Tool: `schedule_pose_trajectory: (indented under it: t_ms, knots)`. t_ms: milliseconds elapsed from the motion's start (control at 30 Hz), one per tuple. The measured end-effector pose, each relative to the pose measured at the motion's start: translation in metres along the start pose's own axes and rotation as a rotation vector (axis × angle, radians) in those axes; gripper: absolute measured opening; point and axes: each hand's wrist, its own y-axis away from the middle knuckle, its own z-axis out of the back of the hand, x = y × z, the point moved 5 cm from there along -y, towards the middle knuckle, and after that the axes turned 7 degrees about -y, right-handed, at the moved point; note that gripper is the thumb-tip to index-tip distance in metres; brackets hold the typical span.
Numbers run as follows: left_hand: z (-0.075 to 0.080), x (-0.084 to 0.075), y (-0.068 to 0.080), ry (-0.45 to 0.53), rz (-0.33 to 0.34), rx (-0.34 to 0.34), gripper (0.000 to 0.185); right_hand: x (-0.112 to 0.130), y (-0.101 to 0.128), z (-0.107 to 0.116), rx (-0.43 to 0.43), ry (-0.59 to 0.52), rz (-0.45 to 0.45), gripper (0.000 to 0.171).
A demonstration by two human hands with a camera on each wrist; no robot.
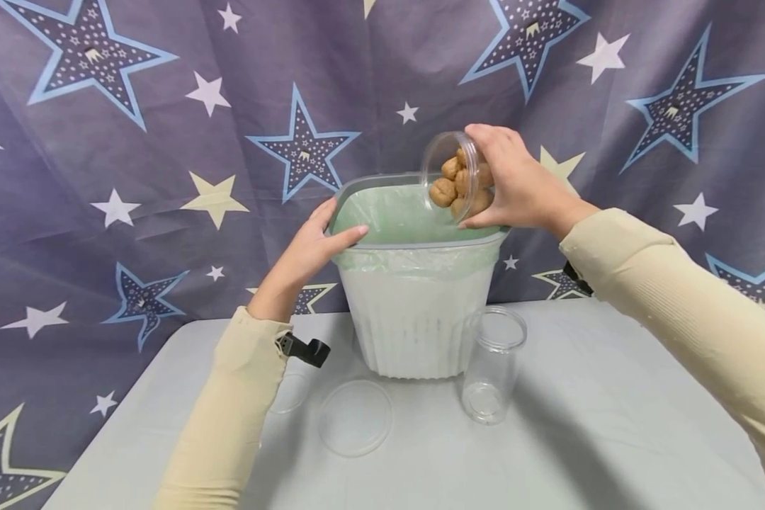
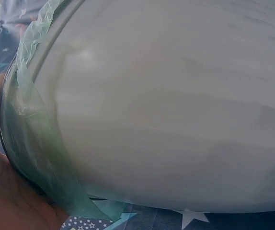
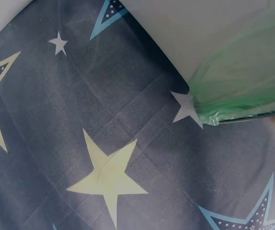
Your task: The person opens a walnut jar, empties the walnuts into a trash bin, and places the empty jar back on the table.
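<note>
My right hand [image 1: 516,180] grips a clear plastic jar [image 1: 432,159] at the right of the bin's opening. The jar lies tilted on its side, mouth to the left, with several walnuts [image 1: 443,191] inside. Below it stands a white trash can [image 1: 417,312] with a grey rim and a green liner bag [image 1: 389,212] folded over the edge. My left hand [image 1: 312,244] holds the can's left rim, its thumb across the near corner. In the left wrist view, that hand [image 2: 8,187] lies against the liner-covered rim. The right wrist view shows little of the right hand.
A tall clear jar [image 1: 491,375] without a lid stands on the table [image 1: 612,411] at the can's front right. Two clear round lids lie nearer me: a larger lid [image 1: 355,418] and a smaller lid [image 1: 290,393]. A star-patterned curtain [image 1: 370,78] hangs behind.
</note>
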Motion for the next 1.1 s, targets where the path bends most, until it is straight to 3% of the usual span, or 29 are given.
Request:
schedule_pose_trajectory:
  t_ms: [167,400,500,900,1100]
  knots:
    - [0.0,-0.005,0.0,-0.005,0.02,0.009,0.073,-0.002,0.0,0.001,0.028,-0.008,-0.027,0.116]
    - [0.001,-0.031,0.011,0.0,0.012,0.011,0.07,-0.003,0.0,0.0,0.037,-0.009,-0.035,0.116]
    - [0.001,-0.032,0.012,-0.001,0.014,0.01,0.07,-0.003,-0.001,0.0,0.046,-0.03,-0.03,0.115]
    - [0.0,-0.002,-0.003,0.015,-0.016,0.006,0.072,-0.001,-0.004,-0.001,0.059,-0.019,-0.051,0.115]
    - [-0.001,0.002,-0.001,-0.036,0.029,0.017,0.078,0.002,-0.002,-0.007,0.08,-0.061,-0.065,0.116]
